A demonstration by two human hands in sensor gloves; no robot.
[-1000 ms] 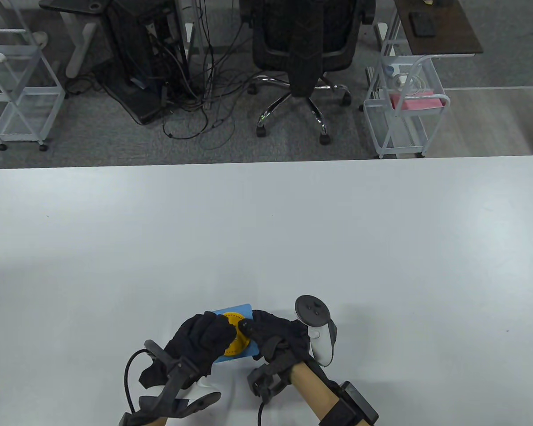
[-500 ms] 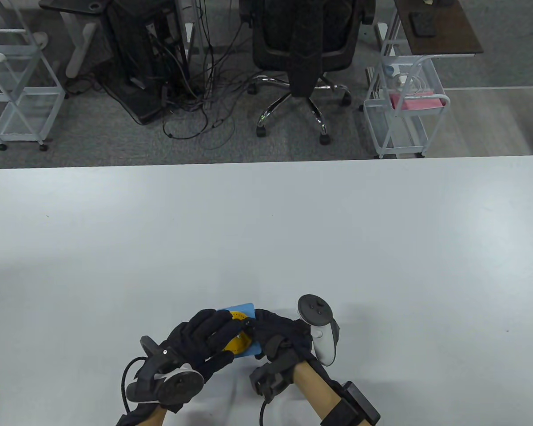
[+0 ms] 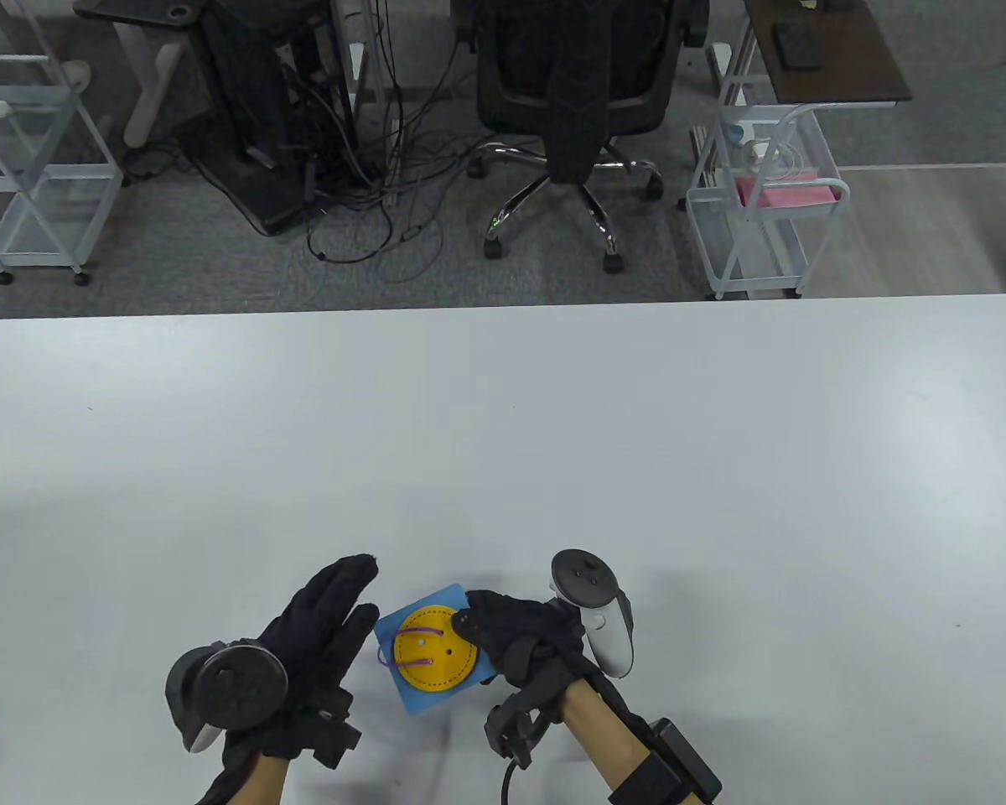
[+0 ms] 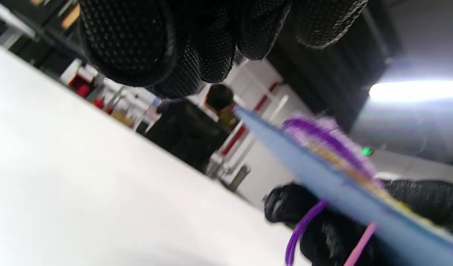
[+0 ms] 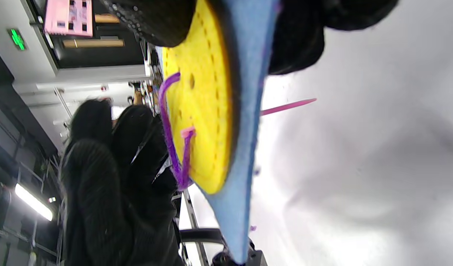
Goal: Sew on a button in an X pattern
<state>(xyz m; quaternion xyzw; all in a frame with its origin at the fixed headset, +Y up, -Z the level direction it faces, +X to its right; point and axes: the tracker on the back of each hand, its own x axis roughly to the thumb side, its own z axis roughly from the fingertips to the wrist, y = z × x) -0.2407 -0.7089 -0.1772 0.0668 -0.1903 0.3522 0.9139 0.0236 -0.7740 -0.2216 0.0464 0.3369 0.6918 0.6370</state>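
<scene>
button [image 3: 432, 646] in right hand [image 3: 515, 633], beside left hand [image 3: 318, 616]

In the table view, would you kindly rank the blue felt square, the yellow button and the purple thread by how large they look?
1. blue felt square, partly covered
2. yellow button, lying on it
3. purple thread, thin loops across the button

The right hand hides part of both.

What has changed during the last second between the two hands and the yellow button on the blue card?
The left hand let go of the yellow button and moved away to the left, fingers spread. This uncovers the button and the purple thread on it. The right hand stayed at the right edge of the blue card, holding it; the card turned slightly.
</scene>
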